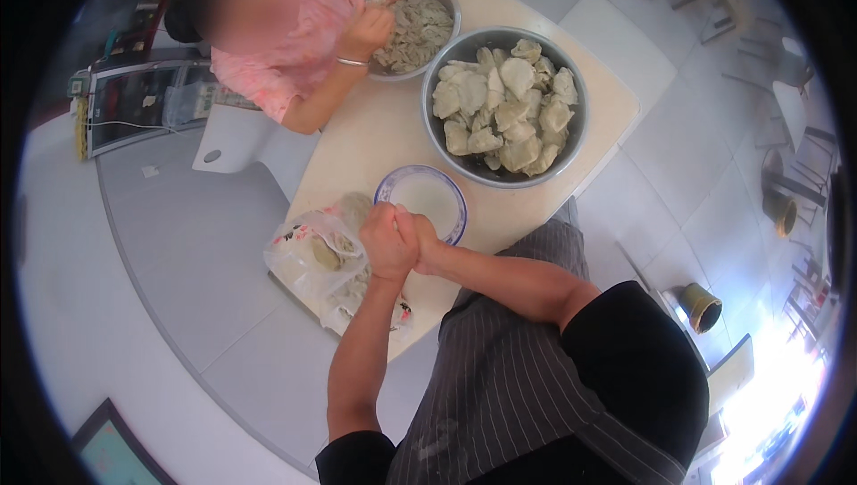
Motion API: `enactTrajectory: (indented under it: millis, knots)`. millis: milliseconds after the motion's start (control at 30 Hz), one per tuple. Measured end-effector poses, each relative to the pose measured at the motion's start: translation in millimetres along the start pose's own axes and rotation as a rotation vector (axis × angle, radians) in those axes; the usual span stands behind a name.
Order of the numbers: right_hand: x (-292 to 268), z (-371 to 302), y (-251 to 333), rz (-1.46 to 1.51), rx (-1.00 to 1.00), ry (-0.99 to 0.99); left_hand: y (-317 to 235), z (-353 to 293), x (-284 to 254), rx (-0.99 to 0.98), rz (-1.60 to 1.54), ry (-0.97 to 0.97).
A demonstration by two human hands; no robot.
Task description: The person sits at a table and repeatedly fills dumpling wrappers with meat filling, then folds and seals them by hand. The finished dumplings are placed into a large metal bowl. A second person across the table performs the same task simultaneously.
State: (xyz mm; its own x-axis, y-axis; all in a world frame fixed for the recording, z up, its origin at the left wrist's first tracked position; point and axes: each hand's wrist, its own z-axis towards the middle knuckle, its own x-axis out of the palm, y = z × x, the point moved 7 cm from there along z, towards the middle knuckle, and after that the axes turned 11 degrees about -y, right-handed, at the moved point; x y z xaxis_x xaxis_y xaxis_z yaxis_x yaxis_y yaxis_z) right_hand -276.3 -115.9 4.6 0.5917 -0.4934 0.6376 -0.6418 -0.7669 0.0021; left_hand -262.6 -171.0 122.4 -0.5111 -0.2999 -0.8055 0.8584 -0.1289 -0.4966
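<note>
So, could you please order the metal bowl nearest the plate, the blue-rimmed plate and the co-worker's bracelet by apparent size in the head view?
1. Metal bowl
2. Blue-rimmed plate, partly covered
3. Co-worker's bracelet

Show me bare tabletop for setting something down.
The cream tabletop is bare between the white, blue-rimmed round plate, the co-worker's forearm and the large silver metal bowl; also on that bowl's near and far sides. Crowded: the near-left corner, with the clear plastic bag, and the plate's near edge, where left hand and right hand clasp.
</note>
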Motion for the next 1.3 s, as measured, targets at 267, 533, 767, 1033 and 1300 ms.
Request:
enactTrajectory:
  millis: [267,533,767,1033,1300]
  knots:
    - [12,-10,9,0.072,0.022,0.040,-5,5,1,-0.037,0.075,0.035]
    - [12,-11,12,0.073,0.049,0.043,-9,8,3,-0.057,0.069,0.039]
    - [19,-22,19,0.059,-0.010,0.059,-11,8,2,-0.047,0.065,0.024]
    - [15,-14,10,0.030,-0.024,0.079,-10,4,-3,-0.057,0.067,0.008]
    - [15,-15,4,0.088,0.064,0.051,-10,0,-6,-0.054,0.087,-0.015]
